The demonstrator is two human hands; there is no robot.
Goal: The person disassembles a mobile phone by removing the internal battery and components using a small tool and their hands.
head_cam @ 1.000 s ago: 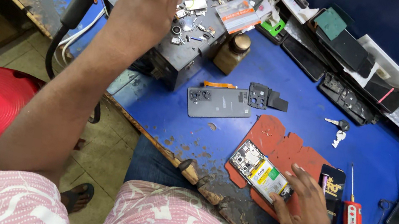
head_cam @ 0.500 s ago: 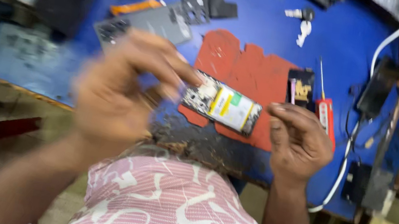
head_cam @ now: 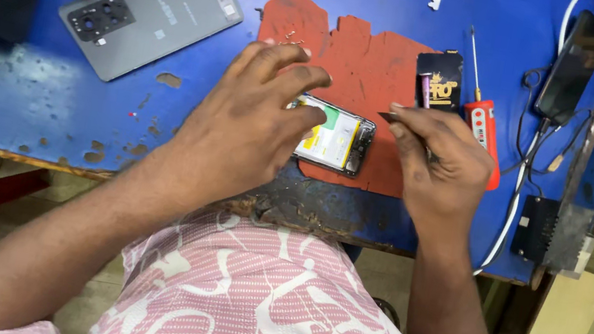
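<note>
- My left hand (head_cam: 252, 124) spreads loose fingers over the opened phone (head_cam: 335, 137), hiding its left end.
- My right hand (head_cam: 437, 161) pinches a thin tool (head_cam: 388, 115).
- At 10 o'clock: grey back cover (head_cam: 150, 13); at 2 o'clock: red screwdriver (head_cam: 483, 117).

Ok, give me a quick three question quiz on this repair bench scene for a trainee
1. True or false: the opened phone lies on the red mat.
2. Which hand covers part of the opened phone: left hand or right hand?
3. What lies just right of the small black box: A) a red-handled screwdriver, B) a hammer, C) a cup?

Key: 1 true. 2 left hand. 3 A.
</note>
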